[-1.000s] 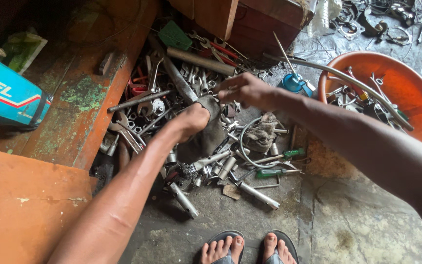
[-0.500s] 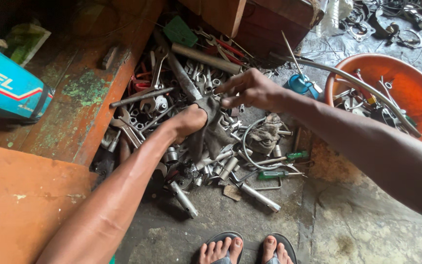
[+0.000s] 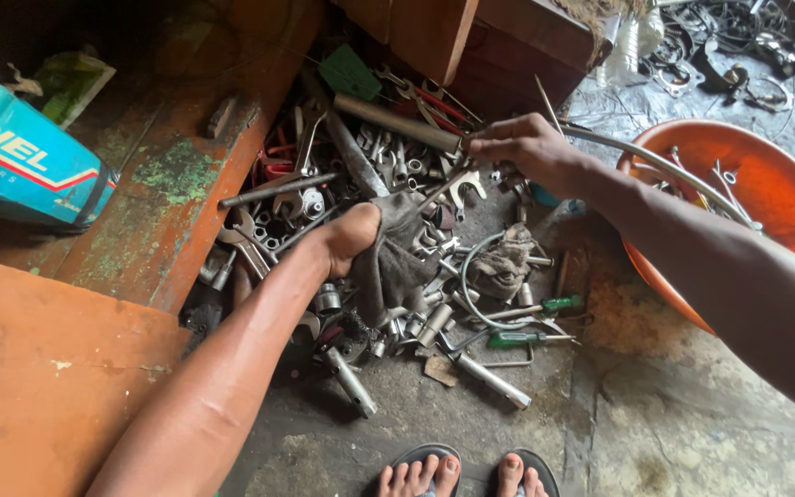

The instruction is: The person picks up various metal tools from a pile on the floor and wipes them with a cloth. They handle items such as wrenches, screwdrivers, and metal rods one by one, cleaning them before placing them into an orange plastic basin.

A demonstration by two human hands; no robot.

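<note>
1. The view looks straight down at a stained grey concrete floor (image 3: 692, 405) in a cluttered workshop. The person's two feet in flip-flops (image 3: 466, 474) show at the 6 o'clock edge.

2. A heap of loose steel spanners, sockets and rods (image 3: 388, 212) fills the middle of the floor, spreading from the centre up towards 12 o'clock.

3. The left hand (image 3: 347, 235) reaches in from 7 o'clock. It is closed in a fist around a dark grey, grimy rag (image 3: 397, 262), which drapes down over the heap just to its 4 o'clock.

4. The right hand (image 3: 526, 147) reaches in from 4 o'clock and sits above the heap at about 1 o'clock from centre. Its fingers are pinched together on the end of a slim steel open-ended spanner (image 3: 453, 184), whose shaft slants down towards 7 o'clock and ends close to the rag.

5. Two green-handled screwdrivers (image 3: 545, 317) lie side by side at the heap's 4 o'clock edge, beside a second crumpled grey cloth (image 3: 499, 258).

6. A round orange plastic basin (image 3: 766, 184) stands at 3 o'clock, with small metal tools inside and a long curved metal tube (image 3: 655, 161) across its rim.

7. A worn wooden step with flaking orange and green paint (image 3: 167, 184) runs along 10 o'clock. A teal and white printed package (image 3: 20, 156) rests on it at 9 o'clock.

8. A dark red-brown wooden box (image 3: 508, 46) stands at 12 o'clock, with more scrap metal on the floor to its right.
</note>
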